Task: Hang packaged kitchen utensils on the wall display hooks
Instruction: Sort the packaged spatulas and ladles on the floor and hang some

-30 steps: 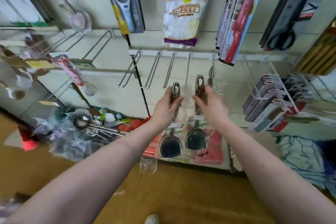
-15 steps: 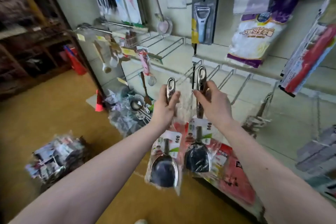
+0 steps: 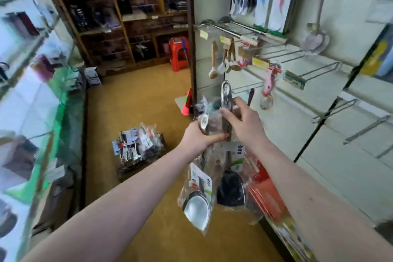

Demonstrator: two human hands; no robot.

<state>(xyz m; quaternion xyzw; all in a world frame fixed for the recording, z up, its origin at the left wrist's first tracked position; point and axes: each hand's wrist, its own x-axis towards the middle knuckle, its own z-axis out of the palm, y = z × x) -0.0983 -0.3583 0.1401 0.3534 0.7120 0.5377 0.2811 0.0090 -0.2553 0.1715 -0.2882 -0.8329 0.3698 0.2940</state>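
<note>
A: What are the hands doing?

B: The left hand (image 3: 196, 137) grips the handle of a bagged silver scoop (image 3: 196, 208), fingers curled round it and thumb pointing right. The right hand (image 3: 244, 123) grips the handle of a bagged dark scoop (image 3: 230, 189), whose slotted handle top sticks up above the fingers.

A: Where are the 2 scoops?

B: In the air, side by side, bowls hanging down, in front of the wall display. Both are apart from the wire hooks (image 3: 336, 106) that stick out of the wall to the right.

A: Anything else?

B: A pile of packets (image 3: 138, 149) lies on the yellow floor (image 3: 127, 102). A red stool (image 3: 178, 53) stands by the dark shelves (image 3: 138, 17) at the back.
</note>
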